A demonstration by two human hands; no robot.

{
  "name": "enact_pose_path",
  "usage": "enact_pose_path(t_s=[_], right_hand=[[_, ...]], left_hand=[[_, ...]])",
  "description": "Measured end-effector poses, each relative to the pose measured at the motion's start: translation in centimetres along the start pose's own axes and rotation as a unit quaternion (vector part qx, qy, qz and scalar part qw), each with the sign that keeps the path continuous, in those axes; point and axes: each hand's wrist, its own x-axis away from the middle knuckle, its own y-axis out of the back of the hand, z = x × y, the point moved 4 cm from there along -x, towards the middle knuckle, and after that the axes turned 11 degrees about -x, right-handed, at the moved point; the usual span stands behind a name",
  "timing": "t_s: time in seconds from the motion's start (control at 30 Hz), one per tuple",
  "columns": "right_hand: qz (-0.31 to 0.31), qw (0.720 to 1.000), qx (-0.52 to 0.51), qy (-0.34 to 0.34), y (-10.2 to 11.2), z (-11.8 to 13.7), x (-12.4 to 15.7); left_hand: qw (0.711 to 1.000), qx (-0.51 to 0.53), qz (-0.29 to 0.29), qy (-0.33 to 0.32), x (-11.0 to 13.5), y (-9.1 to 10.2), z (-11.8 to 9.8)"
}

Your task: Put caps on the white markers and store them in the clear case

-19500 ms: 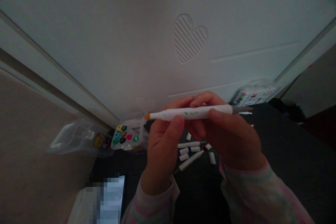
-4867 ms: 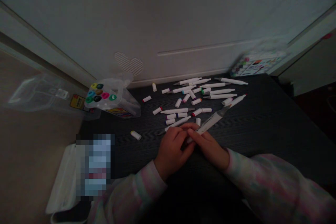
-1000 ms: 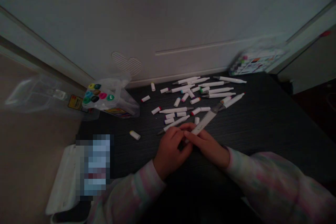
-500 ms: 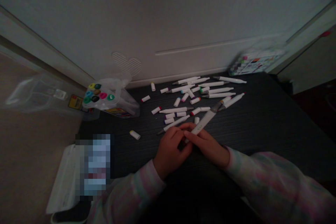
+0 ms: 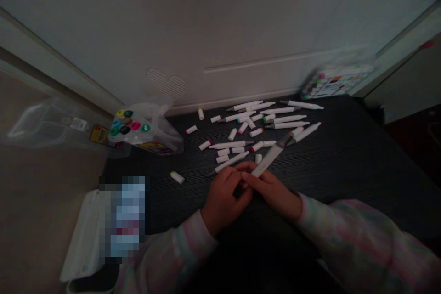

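Observation:
My right hand [image 5: 272, 191] pinches the lower end of a white marker [image 5: 270, 157] that slants up to the right, its grey tip bare. My left hand [image 5: 223, 197] is curled against that same lower end, fingers closed around something hidden by both hands. Both hands rest on a dark mat [image 5: 344, 165]. Just beyond them lie several loose white markers [image 5: 285, 118] and separate caps [image 5: 237, 150]. One yellow-ended cap [image 5: 177, 177] lies alone to the left.
A clear tub [image 5: 148, 131] lies tipped over at the left, coloured marker ends showing. A second marker box [image 5: 336, 83] sits at the back right against a white door [image 5: 206, 32]. A clear lid [image 5: 44, 121] and a white case [image 5: 86, 239] lie on the left floor.
Hardly anything differs over the last second: both hands stay together on the marker's lower end. Earlier the marker was held up level in front of the door.

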Motion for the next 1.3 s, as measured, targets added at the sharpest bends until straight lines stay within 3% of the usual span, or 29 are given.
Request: enact_pose_path(t_s=[1.3], right_hand=[[-0.004, 1.0, -0.011, -0.004, 0.11, -0.06, 0.13]], left_hand=[[1.0, -0.002, -0.002, -0.004, -0.12, 0.12, -0.01]])
